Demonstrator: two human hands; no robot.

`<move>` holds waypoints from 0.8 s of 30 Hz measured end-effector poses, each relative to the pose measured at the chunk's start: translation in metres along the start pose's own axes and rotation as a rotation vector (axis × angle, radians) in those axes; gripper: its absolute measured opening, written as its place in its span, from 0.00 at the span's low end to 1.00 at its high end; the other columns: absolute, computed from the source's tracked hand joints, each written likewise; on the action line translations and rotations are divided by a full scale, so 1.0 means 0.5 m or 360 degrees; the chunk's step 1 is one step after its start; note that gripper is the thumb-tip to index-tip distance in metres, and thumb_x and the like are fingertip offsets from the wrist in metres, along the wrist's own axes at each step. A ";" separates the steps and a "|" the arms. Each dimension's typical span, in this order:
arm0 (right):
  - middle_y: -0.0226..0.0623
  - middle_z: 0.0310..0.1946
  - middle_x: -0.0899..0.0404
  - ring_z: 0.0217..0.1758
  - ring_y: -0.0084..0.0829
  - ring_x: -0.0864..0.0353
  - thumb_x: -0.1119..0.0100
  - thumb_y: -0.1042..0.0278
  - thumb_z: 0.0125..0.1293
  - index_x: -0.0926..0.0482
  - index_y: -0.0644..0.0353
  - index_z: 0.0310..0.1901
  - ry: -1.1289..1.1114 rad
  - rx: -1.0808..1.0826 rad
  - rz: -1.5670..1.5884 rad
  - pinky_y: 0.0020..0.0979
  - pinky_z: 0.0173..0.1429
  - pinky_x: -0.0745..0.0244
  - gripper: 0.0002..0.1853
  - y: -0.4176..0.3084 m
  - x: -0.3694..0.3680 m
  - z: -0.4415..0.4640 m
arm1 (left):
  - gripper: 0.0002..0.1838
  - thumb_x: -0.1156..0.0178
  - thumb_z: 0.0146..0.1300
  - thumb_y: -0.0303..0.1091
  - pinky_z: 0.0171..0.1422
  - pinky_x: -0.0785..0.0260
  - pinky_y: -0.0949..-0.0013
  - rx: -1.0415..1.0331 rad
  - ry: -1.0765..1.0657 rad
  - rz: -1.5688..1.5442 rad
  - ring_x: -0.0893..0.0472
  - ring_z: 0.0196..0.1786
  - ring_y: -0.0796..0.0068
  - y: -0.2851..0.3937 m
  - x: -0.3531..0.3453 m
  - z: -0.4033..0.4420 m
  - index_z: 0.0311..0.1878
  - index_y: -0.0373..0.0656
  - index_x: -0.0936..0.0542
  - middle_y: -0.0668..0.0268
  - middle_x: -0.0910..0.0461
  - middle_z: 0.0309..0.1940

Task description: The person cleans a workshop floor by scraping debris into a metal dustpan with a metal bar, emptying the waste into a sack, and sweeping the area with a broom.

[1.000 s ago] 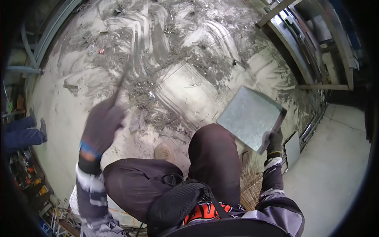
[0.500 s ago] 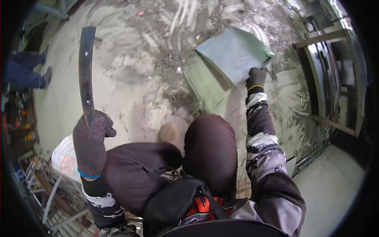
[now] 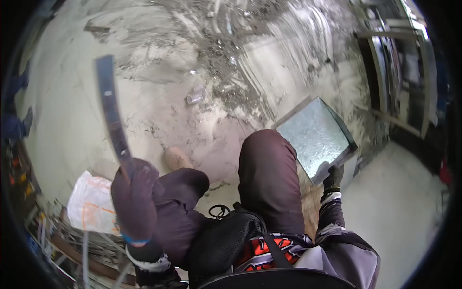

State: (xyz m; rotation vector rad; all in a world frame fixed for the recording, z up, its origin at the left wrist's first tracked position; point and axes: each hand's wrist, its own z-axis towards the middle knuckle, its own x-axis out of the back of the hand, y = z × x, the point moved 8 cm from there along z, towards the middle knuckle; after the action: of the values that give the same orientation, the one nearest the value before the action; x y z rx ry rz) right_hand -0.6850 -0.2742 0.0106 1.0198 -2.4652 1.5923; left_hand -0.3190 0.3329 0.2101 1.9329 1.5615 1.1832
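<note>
Drawn back to centre right, baring scraped floor (image 3: 276, 62), a metal pan (image 3: 314, 136) is gripped in the closed right hand (image 3: 333, 178), a strip (image 3: 110, 98) (slightly blurred) in the closed left hand (image 3: 134, 197), lower left.

Head-worn camera, facing forward and down, knees (image 3: 270, 166) near, floor (image 3: 149, 108) beyond

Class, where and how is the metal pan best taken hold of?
Probably grip the metal pan by its near right rim, coming from the right, as the right hand does: that narrow edge should suit a closed grip better than the broad, flat face.
</note>
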 end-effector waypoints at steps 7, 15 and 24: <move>0.39 0.43 0.26 0.40 0.37 0.25 0.53 0.80 0.49 0.35 0.55 0.65 0.0476 -0.0369 -0.0084 0.36 0.41 0.25 0.35 0.057 0.136 -0.353 | 0.10 0.48 0.66 0.34 0.29 0.34 0.72 -0.0001 -0.0551 0.0325 0.25 0.24 0.77 -0.088 -0.038 0.076 0.33 0.38 0.25 0.68 0.26 0.24; 0.44 0.49 0.21 0.46 0.38 0.20 0.48 0.67 0.60 0.22 0.60 0.51 0.0590 -0.0739 0.0165 0.35 0.50 0.23 0.17 0.387 -0.078 -0.420 | 0.11 0.49 0.68 0.33 0.32 0.32 0.72 -0.0152 -0.0769 0.0671 0.23 0.26 0.76 -0.064 -0.064 0.015 0.32 0.37 0.24 0.65 0.23 0.25; 0.36 0.41 0.21 0.41 0.32 0.23 0.43 0.72 0.60 0.26 0.59 0.54 0.0453 -0.0219 0.0900 0.29 0.47 0.27 0.19 0.096 -0.834 -0.197 | 0.10 0.49 0.67 0.32 0.31 0.33 0.73 0.0301 -0.0533 0.0375 0.24 0.25 0.78 -0.081 -0.048 -0.020 0.33 0.37 0.23 0.66 0.22 0.25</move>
State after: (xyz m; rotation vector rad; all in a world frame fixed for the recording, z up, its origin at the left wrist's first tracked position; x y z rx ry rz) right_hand -0.4144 0.0290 -0.1330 0.0562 -2.7379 1.5096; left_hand -0.3520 0.3210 0.1771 2.3470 1.3360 0.7599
